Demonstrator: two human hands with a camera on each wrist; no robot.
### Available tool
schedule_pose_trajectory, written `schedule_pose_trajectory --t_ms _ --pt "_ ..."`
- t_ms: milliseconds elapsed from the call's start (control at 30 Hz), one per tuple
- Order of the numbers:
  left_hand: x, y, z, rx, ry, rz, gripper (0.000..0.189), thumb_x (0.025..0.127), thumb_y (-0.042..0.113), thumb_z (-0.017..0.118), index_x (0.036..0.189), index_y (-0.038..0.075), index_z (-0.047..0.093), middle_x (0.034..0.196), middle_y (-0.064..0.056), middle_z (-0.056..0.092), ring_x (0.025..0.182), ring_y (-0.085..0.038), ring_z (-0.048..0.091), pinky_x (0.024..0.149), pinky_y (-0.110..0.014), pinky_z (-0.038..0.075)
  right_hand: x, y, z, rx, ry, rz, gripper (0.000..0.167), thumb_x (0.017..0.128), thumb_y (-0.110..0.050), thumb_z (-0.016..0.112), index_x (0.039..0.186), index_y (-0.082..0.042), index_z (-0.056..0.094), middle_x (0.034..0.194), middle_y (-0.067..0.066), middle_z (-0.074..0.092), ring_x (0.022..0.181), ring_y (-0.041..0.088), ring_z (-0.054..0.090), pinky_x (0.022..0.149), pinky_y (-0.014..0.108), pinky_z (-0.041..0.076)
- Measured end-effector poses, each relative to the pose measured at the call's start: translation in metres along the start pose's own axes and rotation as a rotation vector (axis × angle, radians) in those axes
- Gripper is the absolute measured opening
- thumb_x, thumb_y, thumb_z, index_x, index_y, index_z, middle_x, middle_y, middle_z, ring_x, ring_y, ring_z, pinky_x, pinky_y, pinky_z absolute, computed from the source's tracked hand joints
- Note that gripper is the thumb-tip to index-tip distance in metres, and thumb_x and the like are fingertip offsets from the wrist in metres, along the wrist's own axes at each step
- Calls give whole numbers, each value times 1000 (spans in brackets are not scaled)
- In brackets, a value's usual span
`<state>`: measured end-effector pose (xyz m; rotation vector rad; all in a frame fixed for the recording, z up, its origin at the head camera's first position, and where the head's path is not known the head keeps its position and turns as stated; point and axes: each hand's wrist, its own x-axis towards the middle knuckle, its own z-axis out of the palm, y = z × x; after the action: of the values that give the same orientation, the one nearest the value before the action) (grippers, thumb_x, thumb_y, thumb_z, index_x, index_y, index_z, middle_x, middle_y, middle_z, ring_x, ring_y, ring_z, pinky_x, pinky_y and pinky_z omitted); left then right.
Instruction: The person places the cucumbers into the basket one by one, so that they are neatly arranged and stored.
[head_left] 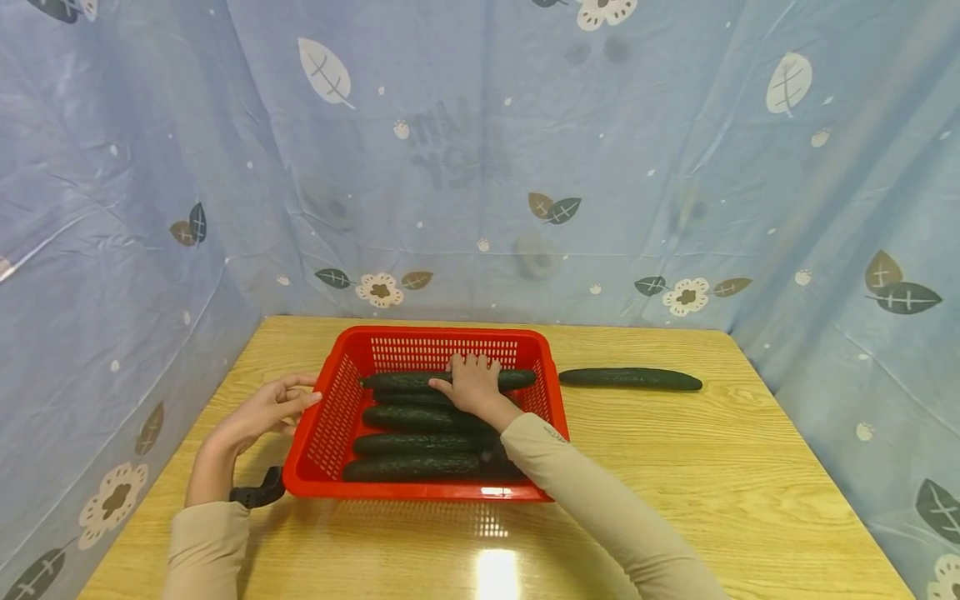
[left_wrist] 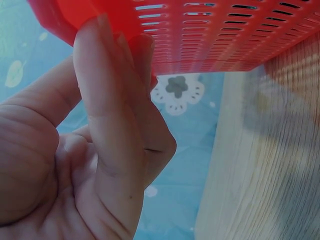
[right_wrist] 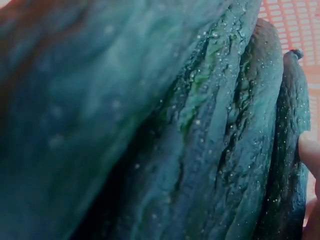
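Note:
A red plastic basket [head_left: 420, 491] with slotted walls holds several dark green cucumbers [head_left: 420, 444], lying side by side along its length. My left hand [head_left: 258, 414] pinches the basket's left rim; in the left wrist view its fingers [left_wrist: 112, 105] bend up against the rim's outer side. Inside the basket, my right hand [head_left: 476, 388] grips the farthest cucumber [head_left: 401, 382] from above, thumb on the near side and fingers over the far side. The right wrist view shows part of that hand at the right edge against a cucumber [right_wrist: 287, 165]; nearer cucumbers fill the rest.
Another cucumber [head_left: 630, 379] lies on the wooden table [head_left: 675, 467] to the right of the basket. A black strap-like piece [head_left: 258, 489] sits at my left wrist beside the basket's near left corner. Blue patterned cloth [head_left: 465, 167] hangs behind the table and along both sides.

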<state>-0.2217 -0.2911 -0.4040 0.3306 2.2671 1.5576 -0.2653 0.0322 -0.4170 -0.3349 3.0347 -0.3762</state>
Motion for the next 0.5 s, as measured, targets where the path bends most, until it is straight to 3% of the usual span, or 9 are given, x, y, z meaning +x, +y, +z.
schedule_pose_trajectory --t_ms 500 --pt "2 -3 -1 -2 1 -8 51 97 23 50 133 -7 31 98 -8 66 79 -23 66 68 -43 55 -1 3 -7 42 -24 -44 40 89 -51 52 107 -15 52 113 11 46 104 30 41 80 42 30"
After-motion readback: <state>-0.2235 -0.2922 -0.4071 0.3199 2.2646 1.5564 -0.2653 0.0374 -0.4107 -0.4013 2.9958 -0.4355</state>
